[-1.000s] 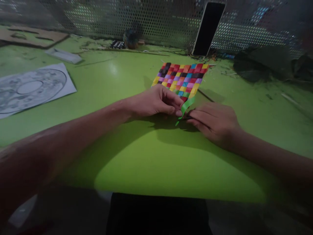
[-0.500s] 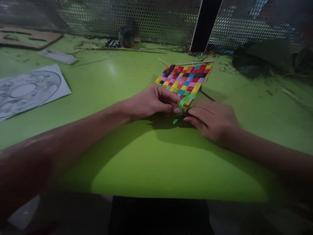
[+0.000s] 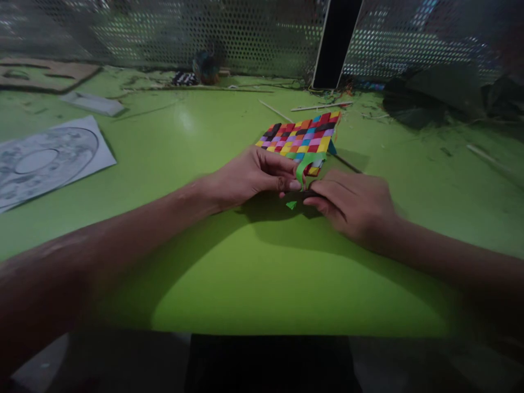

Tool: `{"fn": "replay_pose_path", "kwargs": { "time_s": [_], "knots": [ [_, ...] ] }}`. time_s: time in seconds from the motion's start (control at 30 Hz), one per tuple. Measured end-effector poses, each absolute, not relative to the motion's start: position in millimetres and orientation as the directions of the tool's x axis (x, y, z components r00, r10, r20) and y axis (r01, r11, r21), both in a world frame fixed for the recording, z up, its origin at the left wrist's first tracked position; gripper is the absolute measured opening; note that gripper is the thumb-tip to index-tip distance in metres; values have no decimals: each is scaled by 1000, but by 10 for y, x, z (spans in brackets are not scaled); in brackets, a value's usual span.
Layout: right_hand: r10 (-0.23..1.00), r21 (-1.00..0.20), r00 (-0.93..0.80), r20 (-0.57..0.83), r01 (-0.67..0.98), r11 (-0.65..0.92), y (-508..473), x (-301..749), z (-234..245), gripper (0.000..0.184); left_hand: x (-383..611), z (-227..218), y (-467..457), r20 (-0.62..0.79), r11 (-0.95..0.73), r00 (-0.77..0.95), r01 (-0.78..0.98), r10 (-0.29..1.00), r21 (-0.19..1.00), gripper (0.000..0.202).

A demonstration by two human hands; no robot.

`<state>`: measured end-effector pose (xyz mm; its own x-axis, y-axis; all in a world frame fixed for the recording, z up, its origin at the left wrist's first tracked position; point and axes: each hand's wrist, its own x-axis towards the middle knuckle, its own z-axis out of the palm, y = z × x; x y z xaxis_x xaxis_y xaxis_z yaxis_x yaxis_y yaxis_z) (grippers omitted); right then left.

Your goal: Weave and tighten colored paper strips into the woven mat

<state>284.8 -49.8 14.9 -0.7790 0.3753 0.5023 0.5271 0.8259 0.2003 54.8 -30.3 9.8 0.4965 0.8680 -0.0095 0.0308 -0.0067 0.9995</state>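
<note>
Clamping fingers, the left hand (image 3: 249,177) is holding a woven mat (image 3: 301,137), the right hand (image 3: 360,202) a dark tool (image 3: 301,195) (white tray (image 3: 94,103) lying toward the desk's (image 3: 229,267) far edge).

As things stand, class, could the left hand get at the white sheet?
Probably yes: nothing appears to stand between the left hand and the white sheet. Its grip, though, seems to be on the woven mat, so letting go would likely come first.

On the green table (image 3: 245,278) lie a printed sheet (image 3: 69,155), cut cardboard (image 3: 36,72) and thin sticks (image 3: 321,106).
</note>
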Motion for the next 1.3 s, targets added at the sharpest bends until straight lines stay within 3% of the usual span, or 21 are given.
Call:
{"fn": "replay_pose_path", "kwargs": {
  "time_s": [0.13,0.5,0.67,0.87,1.03,1.3],
  "knots": [
    [457,152,-777,434,562,813,-504,2847,159,25,560,91,-313,-26,18,492,21,870,1000,23],
    [441,146,-789,427,542,828,-506,2835,149,34,575,92,-318,-47,55,484,-4,874,998,24],
    [411,132,-843,346,478,868,-492,2829,118,32,581,101,-324,-33,64,487,-49,873,997,22],
    [365,20,-854,372,400,916,-536,2853,188,22,576,92,-336,-57,79,498,-24,866,997,21],
    [425,-8,-841,336,449,894,-505,2899,256,34,596,62,-328,-71,113,461,-64,885,991,17],
    [501,-232,-769,397,444,865,-448,2832,170,12,630,37,-319,-71,134,419,-123,905,983,23]
  ]
}}
